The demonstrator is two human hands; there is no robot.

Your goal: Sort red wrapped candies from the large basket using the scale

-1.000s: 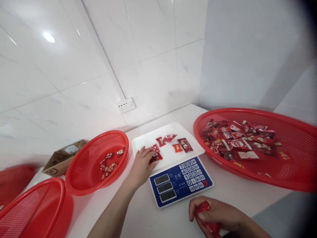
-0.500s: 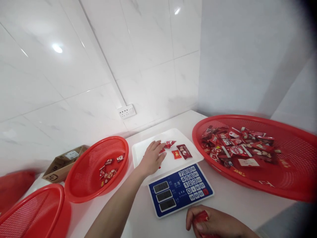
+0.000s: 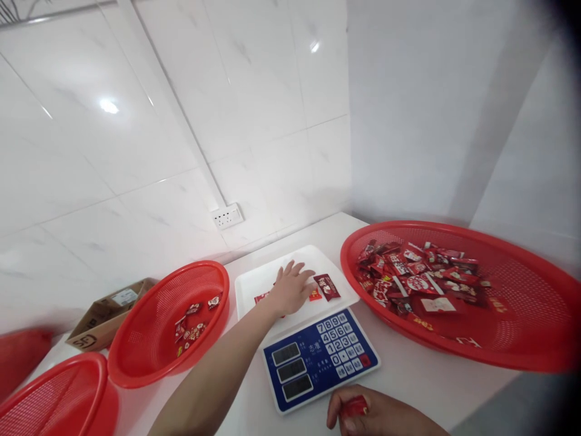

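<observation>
Obs., head view, one frame.

- Left hand (image 3: 293, 287): centre of frame, palm down, fingers spread wide, lying on the white weighing pan (image 3: 252, 283) of the scale (image 3: 318, 357). It covers some of the loose candies (image 3: 327, 286) there. One dark packet and a small red one show just right of the fingers, another red piece at the wrist side. Whether any piece is pinched under the palm I cannot tell.
- Right hand (image 3: 376, 418): bottom edge, below the blue keypad, curled closed round a red wrapper (image 3: 354, 407).
- Large basket (image 3: 521, 303): right of frame, heaped with red packets (image 3: 408, 281), just beside the pan.
- Mid basket (image 3: 154, 303): left of the pan, a few candies at its bottom. Another red basket (image 3: 54, 399) sits lower left, a cardboard box (image 3: 104, 315) behind them, a wall socket (image 3: 227, 215) above.

Judgement: the step looks like gathering the portion on the pan. A clean pick-up would call for closing the fingers around all pieces, the far-right packet included, without pushing any over the pan's rim. Scale readouts are too small to read.
</observation>
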